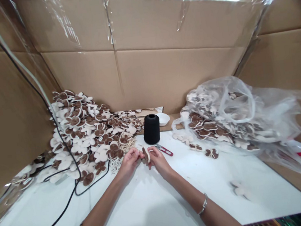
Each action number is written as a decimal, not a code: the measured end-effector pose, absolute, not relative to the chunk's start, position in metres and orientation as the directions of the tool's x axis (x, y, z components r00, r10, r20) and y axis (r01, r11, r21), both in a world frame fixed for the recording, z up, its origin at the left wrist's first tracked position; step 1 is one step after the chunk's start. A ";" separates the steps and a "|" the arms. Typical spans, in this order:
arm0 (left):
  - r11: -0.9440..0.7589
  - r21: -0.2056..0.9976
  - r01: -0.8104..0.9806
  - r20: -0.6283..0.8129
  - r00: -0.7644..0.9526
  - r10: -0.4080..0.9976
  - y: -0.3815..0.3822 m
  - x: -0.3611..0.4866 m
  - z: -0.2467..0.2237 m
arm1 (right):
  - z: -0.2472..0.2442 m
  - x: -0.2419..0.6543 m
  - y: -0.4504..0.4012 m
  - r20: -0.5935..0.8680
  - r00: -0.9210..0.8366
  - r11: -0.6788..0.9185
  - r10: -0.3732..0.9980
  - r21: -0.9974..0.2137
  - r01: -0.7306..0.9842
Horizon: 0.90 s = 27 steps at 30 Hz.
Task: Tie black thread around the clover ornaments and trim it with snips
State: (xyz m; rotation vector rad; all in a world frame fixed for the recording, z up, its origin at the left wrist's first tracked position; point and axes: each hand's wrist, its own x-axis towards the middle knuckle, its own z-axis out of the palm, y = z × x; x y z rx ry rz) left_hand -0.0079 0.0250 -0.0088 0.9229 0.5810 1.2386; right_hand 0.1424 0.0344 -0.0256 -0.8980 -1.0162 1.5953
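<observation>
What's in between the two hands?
In the head camera view, a small brown-and-white flower-shaped piece sits between the left hand and the right hand.

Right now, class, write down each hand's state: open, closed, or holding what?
Left hand: closed, gripping a brown-and-cream flower-shaped piece.
Right hand: closed, gripping the same piece.

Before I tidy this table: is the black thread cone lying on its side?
No, the black thread cone stands upright on the white table.
</observation>
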 end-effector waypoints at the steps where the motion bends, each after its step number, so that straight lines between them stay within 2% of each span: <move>1: 0.051 0.846 -0.531 0.108 0.265 0.958 0.025 -0.008 -0.009 | -0.024 0.143 0.034 -0.073 -0.243 -0.158 0.967 -0.924 -0.349; 4: 0.039 0.859 -0.510 0.120 0.276 0.954 0.024 -0.008 -0.009 | -0.020 0.146 0.032 -0.054 -0.316 -0.157 0.947 -0.937 -0.311; 7: 0.059 0.868 -0.493 0.101 0.292 0.951 0.022 -0.008 -0.008 | -0.021 0.146 0.031 0.009 -0.344 -0.076 0.939 -0.969 -0.234; 15: 0.100 0.888 -0.448 0.036 0.285 0.958 0.026 -0.007 -0.017 | -0.034 0.142 0.036 0.009 -0.295 -0.038 0.955 -0.988 -0.152; 23: 0.130 0.890 -0.437 -0.009 0.270 0.963 0.027 -0.008 -0.017 | -0.037 0.142 0.041 -0.024 -0.262 -0.066 0.965 -0.986 -0.154; 27: 0.120 0.904 -0.410 -0.027 0.226 0.974 0.026 -0.015 -0.015 | -0.034 0.153 0.047 -0.072 -0.143 -0.103 0.987 -0.970 -0.220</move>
